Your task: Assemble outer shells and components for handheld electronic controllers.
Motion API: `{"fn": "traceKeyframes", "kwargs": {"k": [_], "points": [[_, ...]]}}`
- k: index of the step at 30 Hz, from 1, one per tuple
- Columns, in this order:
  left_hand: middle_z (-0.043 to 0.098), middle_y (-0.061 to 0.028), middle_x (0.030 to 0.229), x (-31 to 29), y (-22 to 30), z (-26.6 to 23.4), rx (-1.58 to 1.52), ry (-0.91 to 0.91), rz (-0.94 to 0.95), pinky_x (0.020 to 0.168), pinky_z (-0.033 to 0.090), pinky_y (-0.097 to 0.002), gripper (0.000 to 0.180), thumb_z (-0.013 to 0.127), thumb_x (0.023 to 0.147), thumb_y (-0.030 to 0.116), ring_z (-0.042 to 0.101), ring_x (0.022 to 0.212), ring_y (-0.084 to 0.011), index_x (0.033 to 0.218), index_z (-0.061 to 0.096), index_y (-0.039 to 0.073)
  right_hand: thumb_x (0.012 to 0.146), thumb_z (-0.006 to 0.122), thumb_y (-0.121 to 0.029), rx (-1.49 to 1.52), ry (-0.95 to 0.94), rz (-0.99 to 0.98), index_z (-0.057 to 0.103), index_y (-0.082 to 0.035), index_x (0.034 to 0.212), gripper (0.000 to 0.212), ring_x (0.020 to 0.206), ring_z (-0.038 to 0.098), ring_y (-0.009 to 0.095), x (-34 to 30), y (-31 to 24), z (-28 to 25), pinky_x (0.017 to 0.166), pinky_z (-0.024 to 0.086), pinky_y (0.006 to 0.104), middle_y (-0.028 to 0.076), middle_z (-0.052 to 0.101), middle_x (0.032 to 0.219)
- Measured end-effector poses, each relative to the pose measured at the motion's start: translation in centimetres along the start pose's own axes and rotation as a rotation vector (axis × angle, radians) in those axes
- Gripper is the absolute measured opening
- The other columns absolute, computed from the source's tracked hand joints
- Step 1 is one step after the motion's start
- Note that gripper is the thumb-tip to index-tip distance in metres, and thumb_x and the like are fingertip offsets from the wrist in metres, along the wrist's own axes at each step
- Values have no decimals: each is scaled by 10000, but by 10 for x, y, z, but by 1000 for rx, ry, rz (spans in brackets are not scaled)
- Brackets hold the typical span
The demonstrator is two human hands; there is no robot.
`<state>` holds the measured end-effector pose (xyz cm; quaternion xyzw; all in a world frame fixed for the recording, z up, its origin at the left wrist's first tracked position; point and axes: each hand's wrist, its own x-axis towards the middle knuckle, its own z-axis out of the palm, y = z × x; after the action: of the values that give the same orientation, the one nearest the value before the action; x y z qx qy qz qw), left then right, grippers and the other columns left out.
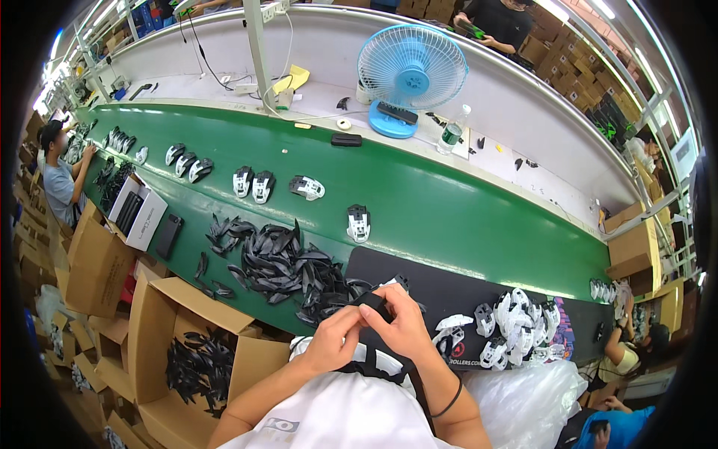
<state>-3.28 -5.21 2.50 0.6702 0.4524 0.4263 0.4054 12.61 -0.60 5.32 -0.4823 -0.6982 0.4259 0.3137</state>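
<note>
My left hand and my right hand meet close to my body at the near edge of the bench. Both are closed, fingertips together, on a black plastic piece. Part of a white-and-black shell shows just past my right fingers; whether I hold it too is unclear. Beyond my left hand a heap of black curved plastic pieces spreads over the green belt. To the right of my right hand, a pile of white-and-black shells rests on a black mat.
Several white-and-black shells, one nearest, are spaced along the green belt. An open carton of black pieces stands at left, clear plastic bags at right. Beyond the belt are a blue fan and a bottle. Other people work nearby.
</note>
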Motion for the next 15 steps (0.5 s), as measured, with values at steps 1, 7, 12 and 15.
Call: {"fn": "traceKeyframes", "kwargs": {"k": [1, 7, 12, 15], "points": [[586, -199, 923, 4, 3, -1, 0, 1, 6, 782, 489, -366, 279, 496, 772, -75, 597, 853, -345, 1044, 556, -81, 842, 663, -191, -3, 19, -17, 565, 14, 965, 258, 616, 484, 107, 0, -2, 0, 562, 424, 268, 66, 549, 852], [582, -174, 952, 8, 0, 2, 464, -121, 538, 829, 452, -415, 304, 564, 682, 18, 548, 922, -362, 971, 594, -72, 829, 659, -247, -117, -89, -37, 520, -6, 1074, 371, 857, 580, 315, -4, -11, -2, 732, 474, 362, 155, 551, 977], [474, -260, 1275, 44, -11, -18, 460, -252, 451, 963, 440, -451, 470, 523, 753, -27, 502, 1156, -405, 1213, 462, -100, 804, 654, -157, 31, 76, -186, 529, -17, 1206, 444, 1053, 562, 259, 11, -36, -29, 755, 517, 298, 154, 473, 1269], [376, -277, 1391, 69, 18, -36, 261, -59, 524, 1053, 369, -440, 589, 460, 718, -155, 400, 1282, -409, 1302, 408, -97, 817, 609, -237, 295, 390, -280, 459, 15, 1292, 559, 1211, 461, 253, 21, -24, -37, 943, 439, 334, 159, 433, 1340]]}}
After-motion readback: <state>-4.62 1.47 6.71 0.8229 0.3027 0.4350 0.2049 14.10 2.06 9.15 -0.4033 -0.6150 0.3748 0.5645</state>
